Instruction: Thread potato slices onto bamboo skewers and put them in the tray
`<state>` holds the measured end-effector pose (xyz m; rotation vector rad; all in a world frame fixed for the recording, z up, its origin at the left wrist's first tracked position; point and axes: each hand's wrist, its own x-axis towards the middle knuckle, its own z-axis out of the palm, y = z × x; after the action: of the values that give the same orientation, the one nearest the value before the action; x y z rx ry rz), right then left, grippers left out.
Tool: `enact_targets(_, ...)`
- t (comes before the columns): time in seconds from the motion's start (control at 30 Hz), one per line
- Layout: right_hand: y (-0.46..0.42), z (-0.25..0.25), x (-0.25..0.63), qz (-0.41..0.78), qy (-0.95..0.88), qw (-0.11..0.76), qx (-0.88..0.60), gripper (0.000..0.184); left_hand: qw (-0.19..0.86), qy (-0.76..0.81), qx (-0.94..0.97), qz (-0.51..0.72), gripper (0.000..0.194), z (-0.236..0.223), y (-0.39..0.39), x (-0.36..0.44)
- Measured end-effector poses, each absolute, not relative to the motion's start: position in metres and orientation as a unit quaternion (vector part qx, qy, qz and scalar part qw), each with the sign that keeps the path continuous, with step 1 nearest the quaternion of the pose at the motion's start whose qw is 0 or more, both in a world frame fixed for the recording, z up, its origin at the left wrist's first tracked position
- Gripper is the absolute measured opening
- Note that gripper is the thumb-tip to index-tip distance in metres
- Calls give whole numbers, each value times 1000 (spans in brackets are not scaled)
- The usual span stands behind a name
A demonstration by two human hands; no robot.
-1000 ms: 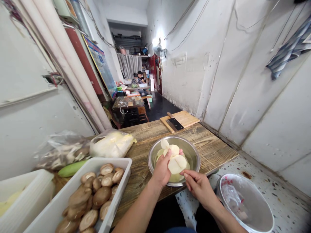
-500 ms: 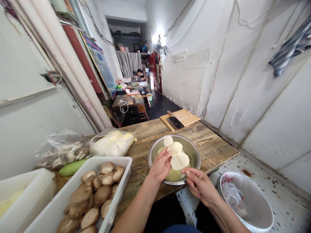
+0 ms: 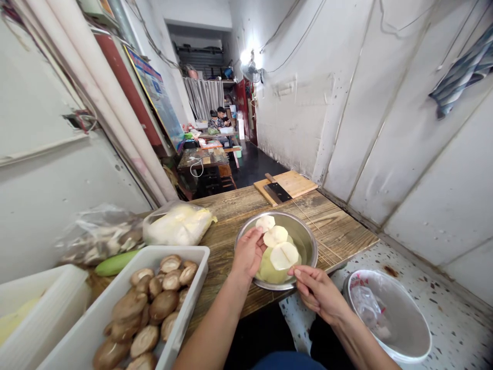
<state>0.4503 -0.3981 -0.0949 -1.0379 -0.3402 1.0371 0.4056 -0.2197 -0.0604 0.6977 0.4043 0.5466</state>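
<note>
Left fingers pinching skewered pale slices, right fingers gripping thin skewer, metal bowl beneath

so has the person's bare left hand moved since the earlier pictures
Yes: judged against the round silver metal bowl, the bare left hand has shifted left and slightly toward the bowl's far rim.

No readable text anywhere that we can find. We see small pale and dark print on the tall blue rectangular poster with a yellow edge, too small and slanted for us to make out. We also log red marks on the thin translucent plastic bag inside the white round bucket; illegible too.
</note>
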Motion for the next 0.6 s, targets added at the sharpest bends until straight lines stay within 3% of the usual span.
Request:
enact_targets(0.2, -396, -91, 450, 462, -154, 725, -487, 36, 883, 132, 380, 242, 35, -59, -227, 404)
enact_targets(0.47, -395, -90, 449, 453, -153, 730, -489, 36, 880, 141, 388, 235, 35, -53, -228, 401)
enact_targets(0.6, -388, -89, 448, 395, -146, 749, -512, 37, 895, 138, 391, 164, 33, -60, -236, 397)
